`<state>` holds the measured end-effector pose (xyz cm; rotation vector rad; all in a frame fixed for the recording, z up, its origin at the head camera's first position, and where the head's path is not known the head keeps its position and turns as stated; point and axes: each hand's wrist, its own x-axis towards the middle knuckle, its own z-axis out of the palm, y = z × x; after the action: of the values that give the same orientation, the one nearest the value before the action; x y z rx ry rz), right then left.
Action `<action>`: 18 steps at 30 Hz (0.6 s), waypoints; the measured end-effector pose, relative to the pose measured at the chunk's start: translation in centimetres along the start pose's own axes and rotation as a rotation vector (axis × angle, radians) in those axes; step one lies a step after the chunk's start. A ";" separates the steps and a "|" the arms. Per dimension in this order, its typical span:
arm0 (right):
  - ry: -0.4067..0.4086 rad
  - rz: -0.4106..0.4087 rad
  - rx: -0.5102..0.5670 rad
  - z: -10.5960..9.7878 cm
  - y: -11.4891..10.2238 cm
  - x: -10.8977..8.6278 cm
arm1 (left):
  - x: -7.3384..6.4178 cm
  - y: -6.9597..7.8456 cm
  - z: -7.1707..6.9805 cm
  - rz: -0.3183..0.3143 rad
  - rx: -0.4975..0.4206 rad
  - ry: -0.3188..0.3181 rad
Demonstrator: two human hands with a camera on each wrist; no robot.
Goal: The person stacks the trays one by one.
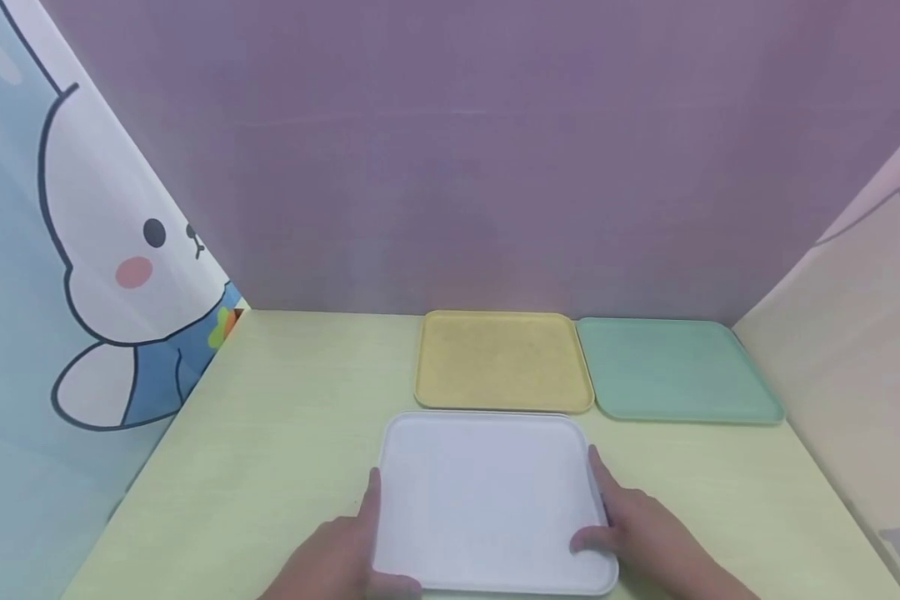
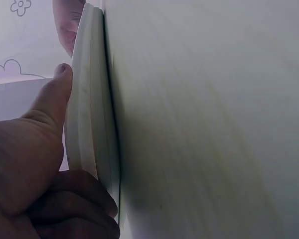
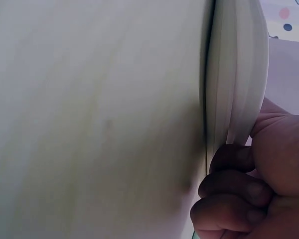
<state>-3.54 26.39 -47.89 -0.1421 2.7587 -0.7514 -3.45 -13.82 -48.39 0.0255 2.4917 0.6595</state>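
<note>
A stack of white rectangular trays [image 1: 487,492] lies flat at the front of the table, its layered edges [image 2: 84,99] showing from the side in both wrist views. My left hand [image 1: 345,550] grips the left side, thumb over the near left corner and index finger stretched along the edge. On the other side my right hand [image 1: 648,529] holds the right rim, with its thumb on the top face and its index finger along the edge. The other right fingers [image 3: 231,189] curl against the side of the stack, low by the tabletop.
Behind the stack lies a yellow tray [image 1: 504,361], side by side with a green tray [image 1: 678,369] on the pale yellow-green table [image 1: 300,417]. A purple backdrop [image 1: 495,167] rises at the back. Printed cartoon cloths [image 1: 15,333] hang along both sides.
</note>
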 end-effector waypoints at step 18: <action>-0.013 0.037 -0.040 0.0 0.1 0.7 | 0.1 0.9 0.1 -0.055 0.050 -0.011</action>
<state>-4.20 26.41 -48.12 -0.1036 2.7575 -0.6842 -3.64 -13.00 -48.09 -0.0204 2.4883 0.5723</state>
